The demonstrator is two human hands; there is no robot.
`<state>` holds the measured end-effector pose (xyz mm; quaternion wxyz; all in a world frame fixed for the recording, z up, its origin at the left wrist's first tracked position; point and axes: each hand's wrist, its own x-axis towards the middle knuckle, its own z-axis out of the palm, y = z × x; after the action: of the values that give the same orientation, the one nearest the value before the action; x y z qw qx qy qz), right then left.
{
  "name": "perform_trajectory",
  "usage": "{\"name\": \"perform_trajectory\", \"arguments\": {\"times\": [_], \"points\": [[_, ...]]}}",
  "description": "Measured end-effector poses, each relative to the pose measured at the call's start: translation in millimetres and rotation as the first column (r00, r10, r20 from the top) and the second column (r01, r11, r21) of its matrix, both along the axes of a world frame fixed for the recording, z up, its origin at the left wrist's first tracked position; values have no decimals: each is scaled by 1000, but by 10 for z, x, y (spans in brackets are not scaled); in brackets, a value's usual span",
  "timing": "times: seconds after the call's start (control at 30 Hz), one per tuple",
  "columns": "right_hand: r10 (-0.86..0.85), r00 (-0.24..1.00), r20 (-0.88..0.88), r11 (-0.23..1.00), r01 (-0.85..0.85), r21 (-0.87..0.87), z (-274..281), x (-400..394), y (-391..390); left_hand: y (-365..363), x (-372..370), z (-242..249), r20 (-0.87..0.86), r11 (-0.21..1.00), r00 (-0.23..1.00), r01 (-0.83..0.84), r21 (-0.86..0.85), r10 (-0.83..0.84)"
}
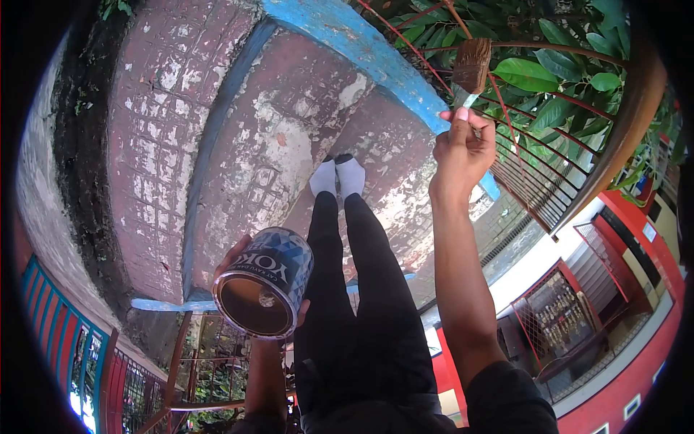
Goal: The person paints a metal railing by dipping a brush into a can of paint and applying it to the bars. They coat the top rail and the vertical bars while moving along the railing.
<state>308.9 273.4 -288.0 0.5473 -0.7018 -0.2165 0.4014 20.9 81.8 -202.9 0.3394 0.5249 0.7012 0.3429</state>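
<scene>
My left hand (231,260) is wrapped around a blue patterned paint can (283,262). The can is tilted so that its open mouth shows brown paint inside and smears on the rim. Raised at the upper right, my right hand (465,148) pinches the pale handle of a paintbrush (473,66). Its wide bristles are coated brown and point up and away from me. In this view the brush overlaps the thin brown bars of a metal railing (538,155) and the green leaves behind it.
My feet in white-and-dark socks (337,176) stand on worn maroon concrete steps (278,137) with peeling paint. A blue painted edge (361,50) borders them. A thick brown handrail (627,134) curves along the right. Further down are a red-walled building (614,369) and a teal fence (61,329).
</scene>
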Motion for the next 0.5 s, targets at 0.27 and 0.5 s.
{"name": "perform_trajectory", "arguments": {"times": [0.27, 0.5], "points": [[-41, 998, -44, 998, 39, -39, -26, -34, -221, -41, 48, -20, -11, 999, 1000, 16, 48, -16], [24, 998, -57, 999, -26, -27, 34, -40, -444, -109, 130, -11, 36, 998, 999, 12, 68, -15]]}}
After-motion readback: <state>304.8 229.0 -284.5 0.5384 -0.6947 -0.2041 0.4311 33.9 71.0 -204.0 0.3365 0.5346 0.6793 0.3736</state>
